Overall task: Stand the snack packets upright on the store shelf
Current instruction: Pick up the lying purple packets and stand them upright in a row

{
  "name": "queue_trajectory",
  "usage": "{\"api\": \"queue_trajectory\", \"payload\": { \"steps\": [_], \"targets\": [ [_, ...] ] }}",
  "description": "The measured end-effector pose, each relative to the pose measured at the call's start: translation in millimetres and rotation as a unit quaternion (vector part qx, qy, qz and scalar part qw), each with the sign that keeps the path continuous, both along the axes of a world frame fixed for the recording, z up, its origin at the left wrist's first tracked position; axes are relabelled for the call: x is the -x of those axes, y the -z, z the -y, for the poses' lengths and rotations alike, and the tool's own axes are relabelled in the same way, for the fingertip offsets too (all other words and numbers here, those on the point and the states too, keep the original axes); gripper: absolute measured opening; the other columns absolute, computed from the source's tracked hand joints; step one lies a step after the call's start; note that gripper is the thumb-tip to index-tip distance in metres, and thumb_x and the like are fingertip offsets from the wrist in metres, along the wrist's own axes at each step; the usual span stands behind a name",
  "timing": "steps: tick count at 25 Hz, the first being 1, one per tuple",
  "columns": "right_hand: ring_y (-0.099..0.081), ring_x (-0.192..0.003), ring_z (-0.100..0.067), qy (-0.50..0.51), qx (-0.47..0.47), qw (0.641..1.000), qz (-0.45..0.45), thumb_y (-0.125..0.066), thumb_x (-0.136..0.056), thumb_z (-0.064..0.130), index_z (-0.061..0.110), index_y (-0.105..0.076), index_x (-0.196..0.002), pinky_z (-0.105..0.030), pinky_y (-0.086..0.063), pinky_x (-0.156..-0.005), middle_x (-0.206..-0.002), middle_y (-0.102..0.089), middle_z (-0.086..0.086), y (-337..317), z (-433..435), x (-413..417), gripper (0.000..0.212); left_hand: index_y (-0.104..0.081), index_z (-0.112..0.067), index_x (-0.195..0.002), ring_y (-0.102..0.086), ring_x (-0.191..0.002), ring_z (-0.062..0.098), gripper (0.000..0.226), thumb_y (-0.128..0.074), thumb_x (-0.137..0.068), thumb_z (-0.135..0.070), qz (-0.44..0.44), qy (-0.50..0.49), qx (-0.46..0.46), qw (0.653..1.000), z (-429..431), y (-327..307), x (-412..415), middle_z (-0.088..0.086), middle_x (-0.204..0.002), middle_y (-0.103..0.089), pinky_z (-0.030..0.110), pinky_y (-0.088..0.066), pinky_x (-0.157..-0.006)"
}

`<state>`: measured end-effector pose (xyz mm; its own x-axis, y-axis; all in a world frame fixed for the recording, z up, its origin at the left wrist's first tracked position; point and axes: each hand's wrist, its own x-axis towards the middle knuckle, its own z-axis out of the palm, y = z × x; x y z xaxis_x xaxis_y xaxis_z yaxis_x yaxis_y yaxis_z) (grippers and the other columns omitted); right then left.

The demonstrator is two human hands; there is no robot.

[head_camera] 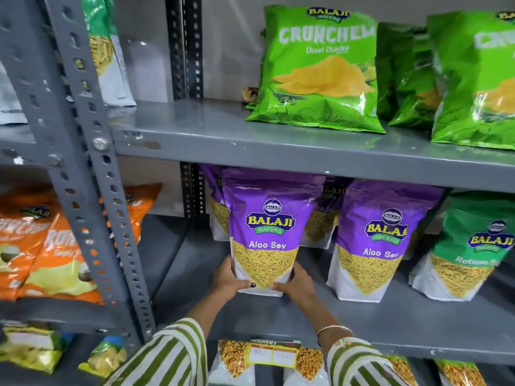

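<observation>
A purple Aloo Sev packet (264,232) stands upright on the grey middle shelf (362,324), near its front. My left hand (230,280) grips its lower left corner and my right hand (296,282) grips its lower right corner. A second purple Aloo Sev packet (381,240) stands upright just to the right. More purple packets (216,201) stand behind the held one, partly hidden. A green Ratlami Sev packet (468,246) stands at the far right.
The upper shelf (223,135) carries green Crunchem chip bags (320,71). Orange chip bags (53,252) fill the left rack beyond the perforated grey upright (111,218). Lower down lie more snack packets (267,360) and yellow-green ones (33,349).
</observation>
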<state>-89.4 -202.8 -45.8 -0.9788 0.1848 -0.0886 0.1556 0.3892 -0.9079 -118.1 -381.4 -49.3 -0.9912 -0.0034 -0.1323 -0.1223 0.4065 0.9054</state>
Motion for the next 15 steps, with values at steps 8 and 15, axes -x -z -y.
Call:
{"api": "queue_trajectory", "payload": {
  "steps": [8,15],
  "targets": [
    [-0.057,-0.116,-0.03,-0.022,0.1,0.995,-0.018,-0.091,-0.028,0.047,0.012,-0.04,-0.123,-0.044,-0.048,-0.099,-0.123,-0.058,-0.01,-14,82,-28,0.114,-0.05,-0.016,-0.097,-0.061,-0.105,0.028,0.067,-0.085,-0.04,-0.018,0.025,-0.015,-0.008,1.0,79,4,-29,0.014,-0.112,-0.066,0.042,-0.052,-0.09],
    [-0.055,-0.116,-0.036,-0.008,-0.364,0.914,-0.181,-0.049,-0.085,0.053,0.005,-0.057,-0.118,-0.04,-0.044,-0.099,-0.125,-0.059,-0.023,-217,116,3,0.059,-0.047,-0.016,-0.101,-0.06,-0.103,0.024,0.064,-0.084,-0.049,-0.011,0.002,-0.011,-0.007,1.0,80,-5,-42,0.012,-0.111,-0.064,0.028,-0.045,-0.083]
  ]
}}
